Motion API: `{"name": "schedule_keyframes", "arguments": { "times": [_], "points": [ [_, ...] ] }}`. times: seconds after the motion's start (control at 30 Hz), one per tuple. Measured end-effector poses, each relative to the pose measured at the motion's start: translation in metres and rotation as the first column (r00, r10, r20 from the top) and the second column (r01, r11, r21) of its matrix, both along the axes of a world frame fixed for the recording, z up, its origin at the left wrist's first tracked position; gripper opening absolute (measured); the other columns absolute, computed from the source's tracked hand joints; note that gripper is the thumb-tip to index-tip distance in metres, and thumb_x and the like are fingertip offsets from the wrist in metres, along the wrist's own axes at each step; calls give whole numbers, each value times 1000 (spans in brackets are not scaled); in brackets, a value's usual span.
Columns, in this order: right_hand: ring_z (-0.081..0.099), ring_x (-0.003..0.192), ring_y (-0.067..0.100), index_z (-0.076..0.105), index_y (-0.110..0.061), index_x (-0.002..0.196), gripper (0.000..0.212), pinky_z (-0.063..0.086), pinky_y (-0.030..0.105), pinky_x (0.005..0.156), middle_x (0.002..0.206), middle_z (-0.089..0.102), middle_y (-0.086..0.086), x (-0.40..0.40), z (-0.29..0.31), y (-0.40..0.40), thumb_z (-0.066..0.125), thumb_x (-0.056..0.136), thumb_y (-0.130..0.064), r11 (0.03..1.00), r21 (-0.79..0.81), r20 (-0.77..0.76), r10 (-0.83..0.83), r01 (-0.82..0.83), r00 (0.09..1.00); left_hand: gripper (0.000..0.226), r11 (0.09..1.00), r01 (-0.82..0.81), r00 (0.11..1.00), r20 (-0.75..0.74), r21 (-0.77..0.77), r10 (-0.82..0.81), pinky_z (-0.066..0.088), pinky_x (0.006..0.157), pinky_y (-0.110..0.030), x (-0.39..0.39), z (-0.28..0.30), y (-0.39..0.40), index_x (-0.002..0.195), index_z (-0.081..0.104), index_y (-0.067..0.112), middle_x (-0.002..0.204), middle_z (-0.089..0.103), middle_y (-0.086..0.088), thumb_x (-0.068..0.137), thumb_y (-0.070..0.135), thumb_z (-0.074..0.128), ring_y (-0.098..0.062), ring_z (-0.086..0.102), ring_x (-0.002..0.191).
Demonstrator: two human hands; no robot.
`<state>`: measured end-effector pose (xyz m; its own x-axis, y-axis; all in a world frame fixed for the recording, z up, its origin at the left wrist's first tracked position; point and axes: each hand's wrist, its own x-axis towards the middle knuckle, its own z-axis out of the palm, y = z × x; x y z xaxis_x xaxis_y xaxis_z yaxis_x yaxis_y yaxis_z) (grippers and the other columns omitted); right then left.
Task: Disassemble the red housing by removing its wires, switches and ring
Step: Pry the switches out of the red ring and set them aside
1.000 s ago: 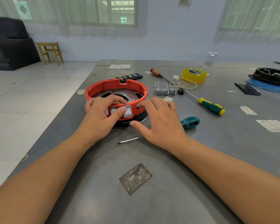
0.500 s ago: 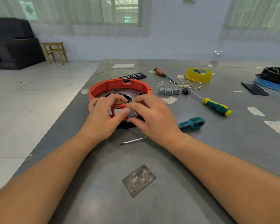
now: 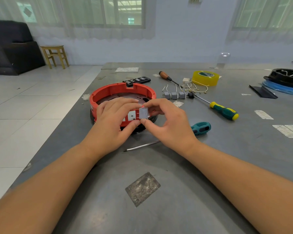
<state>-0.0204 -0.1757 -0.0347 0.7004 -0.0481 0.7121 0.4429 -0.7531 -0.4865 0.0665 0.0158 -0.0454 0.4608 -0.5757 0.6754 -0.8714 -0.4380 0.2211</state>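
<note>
Sitting near the left edge of the gray table (image 3: 210, 166), the red housing (image 3: 118, 90) is a round, open ring. Both hands pinch one small gray switch (image 3: 143, 114) at its front wall: left hand (image 3: 112, 122), right hand (image 3: 169, 122). Three more switches (image 3: 174, 95) lie beyond, beside three screwdrivers (image 3: 223, 111).

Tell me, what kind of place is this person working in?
Probably a small workshop or repair room. Screwdrivers, such as the green and yellow screwdriver, lie on a grey metal worktable beside a tape roll, and both hands work at an opened red housing.
</note>
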Motion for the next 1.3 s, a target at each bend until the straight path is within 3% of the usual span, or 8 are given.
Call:
{"name": "schedule_keyframes", "arguments": {
  "times": [0.13,0.3,0.47,0.7,0.83,1.03,1.17,1.3],
  "points": [
    [69,100,8,65,-12,124,41,57,29,90,113,71,-3,-6,3,-1,81,87,-19,996,32,-23,83,-82,996,36,1000,-19,1000,23,-12,19,31,113,-43,0,2,-1,129,69,20,134,67,4,95,32,68,-23,55,133],
    [62,99,7,66,-11,122,37,55,28,88,115,66,-2,-7,7,-11,77,90,-29,978,-205,21,45,-40,999,41,999,-21,996,89,29,18,35,108,-47,-1,2,-3,127,72,19,130,69,3,98,42,56,-26,59,128],
    [60,97,5,63,-18,127,36,52,22,87,113,64,-7,-3,13,-28,72,93,-28,958,-287,-64,-32,13,997,36,996,-88,993,83,24,86,39,109,-44,0,1,-7,131,70,24,134,68,5,99,38,65,-23,59,130],
    [67,87,3,67,-19,114,27,55,19,85,104,68,-7,26,26,-74,74,88,-19,941,-37,-294,-331,335,897,30,969,-244,968,61,35,242,33,105,-40,5,-3,-15,127,70,26,117,74,5,98,35,64,-24,64,118],
    [65,100,15,66,-18,121,31,49,27,87,117,68,0,73,38,-92,72,92,-27,912,-208,-381,-407,352,830,34,960,-276,960,62,41,274,31,105,-39,7,-4,-17,125,72,25,113,74,4,96,38,60,-24,64,115],
    [60,119,23,65,-20,129,39,50,36,100,130,67,2,144,44,-98,70,93,-34,857,-452,-449,-457,246,768,35,959,-283,958,52,26,282,30,106,-38,12,-6,-16,127,70,27,114,74,3,95,37,61,-25,64,116],
    [59,119,23,64,-28,129,38,52,39,98,132,66,-2,173,34,-104,67,94,-40,791,-576,-476,-530,206,702,36,955,-295,955,21,31,294,30,107,-38,17,-6,-15,129,70,27,116,74,4,96,36,60,-24,62,118],
    [59,118,21,64,-35,126,35,45,35,83,128,66,-7,190,25,-111,65,93,-48,722,-657,-434,-599,218,673,34,954,-298,955,1,29,298,31,107,-39,20,-7,-16,129,70,27,115,73,4,96,34,65,-23,61,117]
  ]
}}
